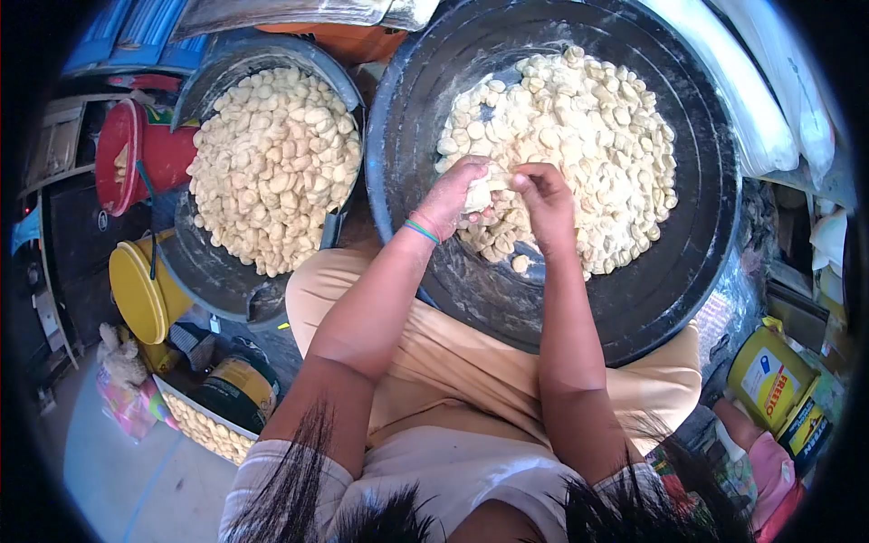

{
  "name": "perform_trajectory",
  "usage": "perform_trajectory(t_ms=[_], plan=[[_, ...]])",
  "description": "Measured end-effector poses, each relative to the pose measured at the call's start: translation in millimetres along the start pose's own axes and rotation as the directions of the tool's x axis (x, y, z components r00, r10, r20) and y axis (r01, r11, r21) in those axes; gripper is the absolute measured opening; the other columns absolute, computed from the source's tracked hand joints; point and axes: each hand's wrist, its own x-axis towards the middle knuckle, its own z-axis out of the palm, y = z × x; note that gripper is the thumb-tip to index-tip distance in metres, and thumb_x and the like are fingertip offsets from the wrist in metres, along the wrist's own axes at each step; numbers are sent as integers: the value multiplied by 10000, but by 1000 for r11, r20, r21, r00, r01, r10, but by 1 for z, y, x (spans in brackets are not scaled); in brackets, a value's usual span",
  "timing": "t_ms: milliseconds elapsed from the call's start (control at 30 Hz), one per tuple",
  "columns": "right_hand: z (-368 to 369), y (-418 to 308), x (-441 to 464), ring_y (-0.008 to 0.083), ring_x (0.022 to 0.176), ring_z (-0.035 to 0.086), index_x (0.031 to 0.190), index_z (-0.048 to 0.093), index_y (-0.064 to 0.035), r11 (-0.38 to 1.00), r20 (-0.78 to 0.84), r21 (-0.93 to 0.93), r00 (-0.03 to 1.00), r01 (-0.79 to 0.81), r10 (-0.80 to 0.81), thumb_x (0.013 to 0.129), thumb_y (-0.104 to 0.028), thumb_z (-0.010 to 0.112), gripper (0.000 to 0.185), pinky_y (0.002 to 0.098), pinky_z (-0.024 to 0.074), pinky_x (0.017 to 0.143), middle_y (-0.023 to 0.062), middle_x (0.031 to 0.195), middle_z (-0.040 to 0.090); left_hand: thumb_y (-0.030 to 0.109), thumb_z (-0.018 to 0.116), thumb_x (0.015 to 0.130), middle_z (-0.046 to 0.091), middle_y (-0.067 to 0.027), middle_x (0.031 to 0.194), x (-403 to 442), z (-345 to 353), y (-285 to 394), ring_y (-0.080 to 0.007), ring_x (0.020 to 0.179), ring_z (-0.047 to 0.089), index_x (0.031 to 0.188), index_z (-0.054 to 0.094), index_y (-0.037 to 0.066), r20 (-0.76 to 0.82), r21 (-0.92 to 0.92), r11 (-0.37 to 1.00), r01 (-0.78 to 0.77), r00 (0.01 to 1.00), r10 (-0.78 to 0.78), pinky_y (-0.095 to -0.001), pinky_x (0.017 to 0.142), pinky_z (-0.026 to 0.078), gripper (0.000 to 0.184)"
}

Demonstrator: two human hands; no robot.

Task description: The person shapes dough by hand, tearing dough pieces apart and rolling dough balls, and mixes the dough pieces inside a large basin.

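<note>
Centrally in the frame, just above its middle, 2 bare hands meet over a wide black tub point(697, 136), seen from the wearer's own viewpoint. Between them is a small lump of pale dough point(481, 192), held clear of the heap below. The left hand point(445, 201), with a green wristband point(423, 231) at its wrist, curls loosely around the lump, fingers mostly closed. The right hand point(549, 201) has its thumb and forefinger brought together in a narrow pinch at the lump's right edge; its other fingers are bent. Whether the lump is 1 piece or several pressed together, I cannot tell.

Beneath and beyond the hands, many floured dough pieces point(611, 172) fill much of the tub, and 1 loose piece point(520, 263) lies near the heap's lower edge. At the upper left, a smaller dark basin point(303, 52) bears another mound of pale pieces point(276, 163), beside a red bucket point(119, 158).

Judging by looks, the dough is light, soft and pliable, likely to dent or stretch under a hard squeeze. The powdery coating should keep it from sticking but could make it slide a little. It seems best cradled in the left fingers, with the right fingertips taking only its thin rim, lightly, since a firm tug might tear it.
</note>
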Motion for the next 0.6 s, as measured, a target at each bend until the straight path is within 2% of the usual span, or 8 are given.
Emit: perform_trajectory(t_ms=[100,133,267,367,400,433,500,600], plan=[[13,-5,-6,113,854,568,997,593,-11,985,205,-171,977,-14,50,867,-56,630,143,255,468,769,43,944,618,319,433,916,603,-90,816,-7,13,4,-158,560,551,1224,444,85,-60,9,999,-45,997,46,-247,411,371,387],[13,-4,-3,113,857,562,1041,590,-8,995,246,35,966,-93,82,860,-41,627,187,257,472,753,44,964,616,315,434,917,603,-93,814,-6,11,3,-161,559,551,1224,445,82,-63,13,999,-53,997,53,-251,424,382,385],[-27,32,19,179,1018,560,1120,598,-42,981,-160,10,968,-196,195,829,-115,677,310,305,439,893,83,1081,592,347,439,935,602,-94,838,0,-7,0,-170,581,563,1202,451,81,26,13,997,-71,997,70,-283,487,430,377],[-17,8,6,226,1127,511,1126,609,-75,925,16,-358,991,129,-132,808,-131,695,334,349,391,972,110,1174,555,374,454,950,588,-68,834,2,3,-5,-170,623,575,1166,460,90,-142,-102,992,-71,988,56,-311,535,456,357],[-7,-17,-1,260,1217,439,1145,604,-91,951,170,-302,985,61,-9,796,-155,704,368,378,323,1041,124,1253,503,378,460,951,582,-59,825,6,5,-11,-164,634,575,1153,462,92,-177,-58,993,-106,980,94,-308,526,455,350],[5,-27,-8,232,1117,518,1146,600,-77,945,274,-321,961,62,30,807,-156,699,362,359,394,974,110,1160,563,382,467,952,576,-51,816,12,5,-17,-158,644,574,1140,464,94,-209,-11,990,-141,969,136,-305,518,454,344],[12,-18,-6,172,1011,556,1183,565,-81,964,272,-255,951,-74,146,834,-96,657,361,296,427,899,73,1045,601,382,475,953,565,-36,805,13,4,-15,-142,652,569,1123,469,99,-206,47,987,-153,966,159,-292,497,445,330],[4,-3,9,142,923,575,1180,558,-69,958,-25,127,965,-255,261,849,-85,640,341,278,446,849,32,901,609,411,467,954,559,-19,805,1,5,-2,-99,626,539,1101,489,108,-180,105,991,-87,978,105,-243,446,405,338]])
